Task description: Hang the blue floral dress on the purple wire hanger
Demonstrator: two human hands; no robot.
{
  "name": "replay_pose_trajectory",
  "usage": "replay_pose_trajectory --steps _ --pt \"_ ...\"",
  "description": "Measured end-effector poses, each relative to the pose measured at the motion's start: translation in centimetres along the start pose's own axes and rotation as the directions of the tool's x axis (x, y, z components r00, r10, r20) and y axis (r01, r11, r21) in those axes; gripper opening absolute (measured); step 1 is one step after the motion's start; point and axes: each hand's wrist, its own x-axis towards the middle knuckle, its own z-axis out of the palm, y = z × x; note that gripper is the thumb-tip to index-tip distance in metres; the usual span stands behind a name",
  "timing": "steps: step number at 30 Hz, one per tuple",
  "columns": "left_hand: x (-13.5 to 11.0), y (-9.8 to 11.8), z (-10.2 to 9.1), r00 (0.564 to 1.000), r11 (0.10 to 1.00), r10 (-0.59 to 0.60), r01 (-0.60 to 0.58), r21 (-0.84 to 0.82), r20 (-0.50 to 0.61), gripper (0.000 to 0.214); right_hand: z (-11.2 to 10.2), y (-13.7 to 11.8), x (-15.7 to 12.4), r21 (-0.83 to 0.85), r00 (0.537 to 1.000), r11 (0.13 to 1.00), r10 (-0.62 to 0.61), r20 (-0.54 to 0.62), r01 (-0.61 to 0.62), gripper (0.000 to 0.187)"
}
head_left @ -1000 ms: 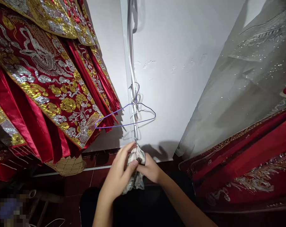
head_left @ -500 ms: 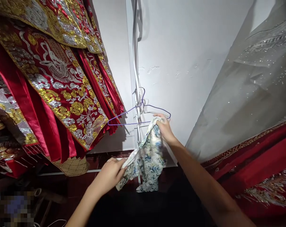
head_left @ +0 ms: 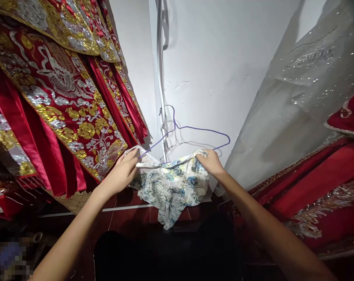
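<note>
A white garment with a blue and green floral print is stretched between my two hands, its lower part drooping to a point. My left hand is closed on the left end of its top edge, beside the lower left corner of a purple wire hanger. Closed on the right end of that edge is my right hand, just below the hanger's right arm. The hanger hangs by its hook against the wall, and its bottom bar passes mostly behind or inside the cloth; I cannot tell which.
Red garments with gold and silver embroidery hang at the left. A pale, sparkling sheer dress hangs at the right, above red beaded fabric. A white wall with a vertical strip stands ahead, over dark red floor tiles.
The garment has gone from bunched and slanting to spread wide. My left hand rose and moved left to the hanger's corner; my right hand shifted slightly right. The hanger looks wider and tilted.
</note>
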Motion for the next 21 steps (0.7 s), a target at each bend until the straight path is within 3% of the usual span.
replay_pose_trajectory --steps 4,7,9,11,13,14,17,19,21 --pt "4.3 1.4 -0.2 0.975 0.988 0.088 -0.112 -0.106 -0.205 0.025 0.3 -1.2 -1.9 0.053 0.987 0.998 -0.041 0.153 0.033 0.024" --pt "6.5 1.0 1.1 0.965 0.968 0.068 -0.126 -0.217 -0.255 0.052 0.0 -1.9 -3.6 0.036 0.971 0.993 -0.121 0.205 0.116 0.020" --pt "7.1 0.0 1.9 0.961 0.970 0.056 -0.117 -0.213 -0.270 0.057 -1.2 -2.1 -4.3 -0.007 0.981 0.986 -0.164 0.106 0.166 0.040" --pt "7.3 -1.1 2.2 0.959 0.980 0.063 -0.113 -0.167 -0.278 0.049 -3.3 -2.1 -4.4 -0.072 0.983 0.987 -0.154 -0.101 0.147 0.069" --pt "7.2 -2.0 1.8 0.958 0.985 0.081 -0.119 -0.121 -0.276 0.041 -5.7 -2.0 -3.8 -0.101 0.965 0.989 -0.130 -0.228 0.109 0.073" --pt "7.1 -2.2 1.5 0.958 0.986 0.094 -0.126 -0.105 -0.273 0.038 -6.9 -1.9 -3.3 -0.093 0.970 0.990 -0.119 -0.211 0.101 0.065" --pt "6.9 -2.5 0.7 0.946 0.991 0.074 -0.106 -0.087 -0.315 0.029 -9.7 -2.4 -1.3 0.045 0.996 0.999 -0.010 0.092 0.006 0.031" --pt "6.8 -2.6 0.6 0.936 0.990 -0.027 -0.022 -0.136 -0.352 0.028 -10.3 -3.3 -0.3 0.203 0.941 0.964 0.097 0.325 -0.169 0.031" --pt "6.8 -2.6 1.0 0.930 0.965 -0.175 0.097 -0.242 -0.324 0.034 -9.6 -4.4 0.0 0.343 0.876 0.884 0.135 0.463 -0.317 0.038"
